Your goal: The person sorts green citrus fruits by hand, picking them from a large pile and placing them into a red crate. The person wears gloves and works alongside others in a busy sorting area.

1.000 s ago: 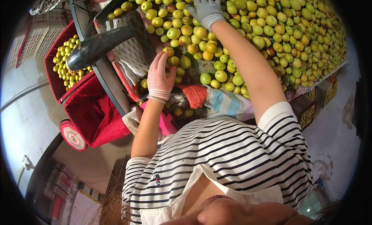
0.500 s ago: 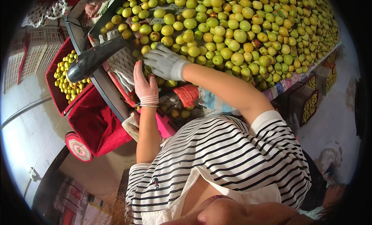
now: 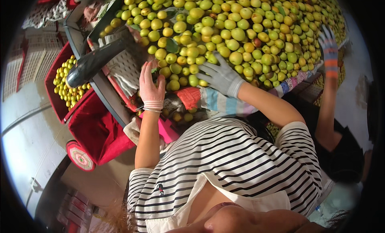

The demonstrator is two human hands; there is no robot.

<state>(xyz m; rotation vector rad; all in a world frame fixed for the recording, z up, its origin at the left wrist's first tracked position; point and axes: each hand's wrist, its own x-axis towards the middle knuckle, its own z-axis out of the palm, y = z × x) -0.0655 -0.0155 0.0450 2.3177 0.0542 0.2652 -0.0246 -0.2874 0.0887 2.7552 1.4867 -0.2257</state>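
Note:
A big heap of small round yellow-green fruits (image 3: 236, 32) spreads over the table in front of me. My left hand (image 3: 151, 90), in a pink-and-white striped glove, is upright with its fingers stretched, beside the fruits at the near left end of the heap. It grips nothing. Grey-gloved, my right hand (image 3: 221, 75) lies with spread fingers against the near edge of the heap, touching fruits and holding none. Between the hands, a loose group of fruits (image 3: 174, 74) sits by a red cloth (image 3: 188, 97) on the near edge.
At left, a black chute (image 3: 96, 62) points toward a red bin (image 3: 51, 78) holding fruits. White netting (image 3: 122, 66) lies beside the chute. A red fabric-lined container (image 3: 100, 128) stands below. On the right, another person's gloved hand (image 3: 329, 46) reaches to the heap; white crates (image 3: 34, 56) stand far left.
My right hand has moved right and toward me, away from my left hand, and its fingers have spread. My left hand has barely moved. Another person's arm has come in at right.

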